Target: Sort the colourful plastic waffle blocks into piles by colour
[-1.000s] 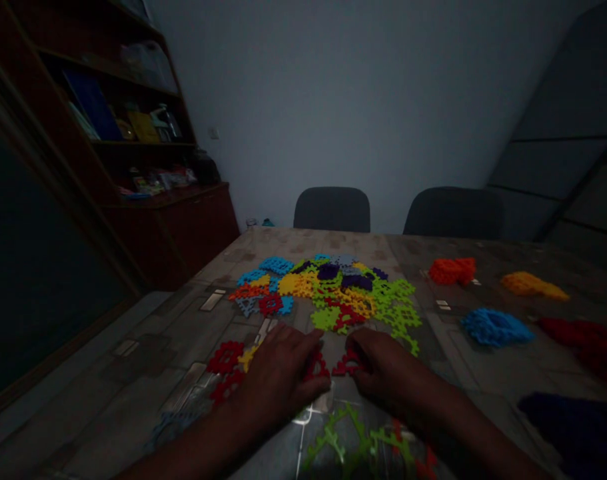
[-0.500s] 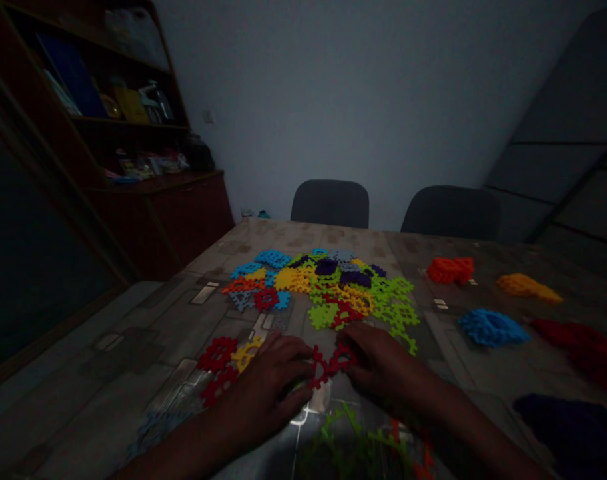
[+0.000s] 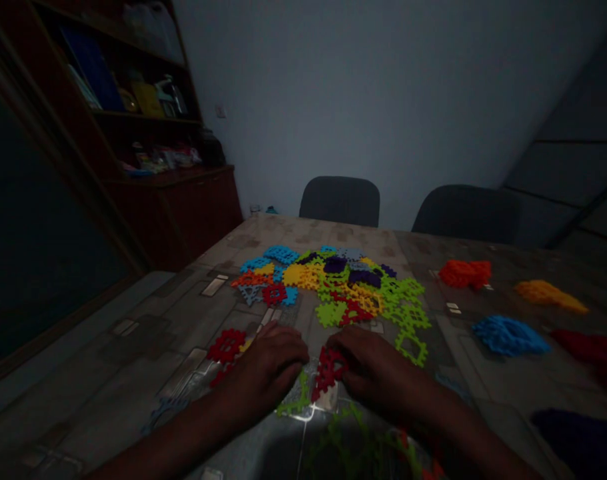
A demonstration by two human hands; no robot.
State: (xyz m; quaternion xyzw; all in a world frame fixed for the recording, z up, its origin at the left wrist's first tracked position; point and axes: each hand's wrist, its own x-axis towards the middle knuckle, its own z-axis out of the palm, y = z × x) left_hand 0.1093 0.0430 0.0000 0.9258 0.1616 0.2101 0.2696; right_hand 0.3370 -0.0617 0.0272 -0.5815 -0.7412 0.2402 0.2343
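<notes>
The red toothed pieces [image 3: 327,371] are at the near middle of the counter [image 3: 203,327], clamped in the right hand [image 3: 376,363], between fingers and thumb. They look stacked or joined at a slant, so a thin hold at one edge could let one twist or slip out. The left hand [image 3: 270,365] is just beside them, its fingers and thumb apart; in this dim light it is unclear whether it touches the green piece [image 3: 298,399] below, which its thumb could snag. If the teeth meet out of line, pushing hard could bend them or pop them apart. Farther off, the mixed heap [image 3: 300,276] lies close to the right hand's knuckles, and a careless sweep could scatter it. The blue pile [image 3: 510,335], to the right, is well apart from both hands and at less risk.
</notes>
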